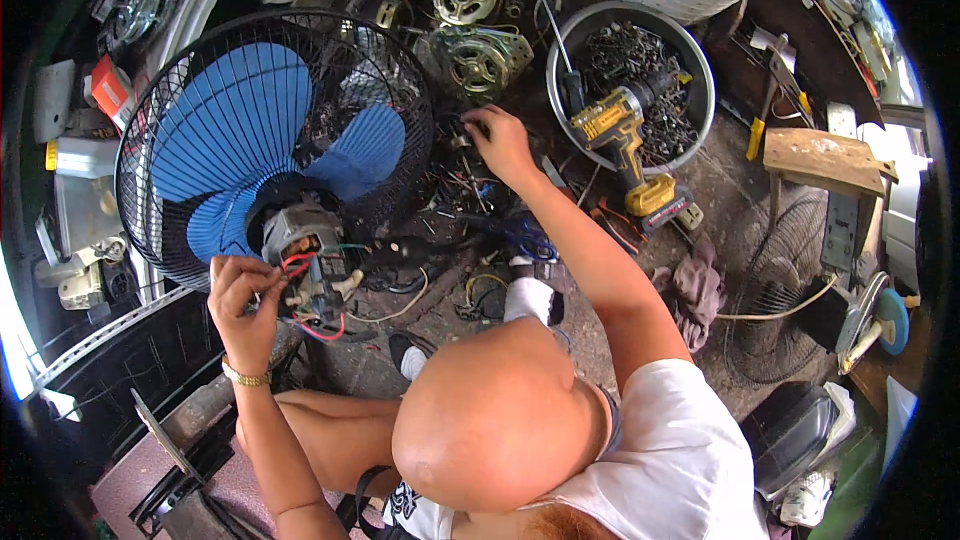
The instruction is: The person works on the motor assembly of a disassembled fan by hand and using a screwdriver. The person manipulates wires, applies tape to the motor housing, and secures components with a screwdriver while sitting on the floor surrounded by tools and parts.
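A floor fan with blue blades [235, 90] in a black wire cage stands at the left, its motor [300, 230] bared at the back. My left hand [243, 290] is beside that motor, thumb and fingertips pinched at a red wire [298, 261] coming from it. More wires, one pink-red [325, 332], hang around the motor's lower side. My right hand [503, 147] reaches over a pile of small loose parts [460, 185], right of the fan. Its fingers are curled together; whatever they hold is too small to make out. Blue-handled scissors or pliers [530, 238] lie below the pile.
A metal bowl [706, 90] full of screws holds a long screwdriver [553, 25], with a yellow cordless drill [625, 140] resting across its rim. Bare motors [470, 60] sit behind. A rag [697, 285], a loose fan grille [775, 290] and a wooden board [825, 158] are at the right.
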